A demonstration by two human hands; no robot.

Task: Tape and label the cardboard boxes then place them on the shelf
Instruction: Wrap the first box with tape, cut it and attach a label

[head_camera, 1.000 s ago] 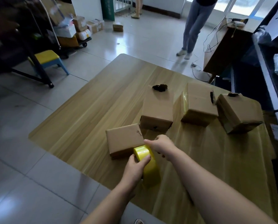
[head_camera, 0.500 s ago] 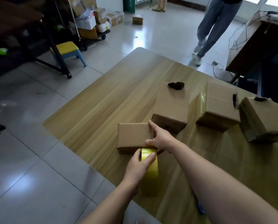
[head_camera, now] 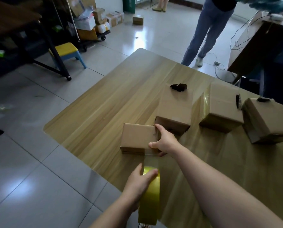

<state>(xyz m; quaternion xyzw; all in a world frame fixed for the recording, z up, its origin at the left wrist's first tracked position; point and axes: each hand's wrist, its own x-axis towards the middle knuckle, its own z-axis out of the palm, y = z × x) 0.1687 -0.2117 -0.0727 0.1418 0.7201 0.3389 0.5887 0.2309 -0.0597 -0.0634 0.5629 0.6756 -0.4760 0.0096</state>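
The wooden tabletop (head_camera: pixel 112 104) carried three bigger cardboard boxes (head_camera: pixel 223 106) in a row, at about 1 to 3 o'clock from the small cardboard box (head_camera: pixel 137 137). The yellow tape roll (head_camera: pixel 151 191) was at 6 o'clock from this small box, at the near edge, with a clear tape strip (head_camera: pixel 151 159) stretched between them. The right hand (head_camera: pixel 165 140) had its grip around the box's near right corner, probably to anchor the tape end. The left hand (head_camera: pixel 139 180) had its grip closed on the roll, seemingly for tension.
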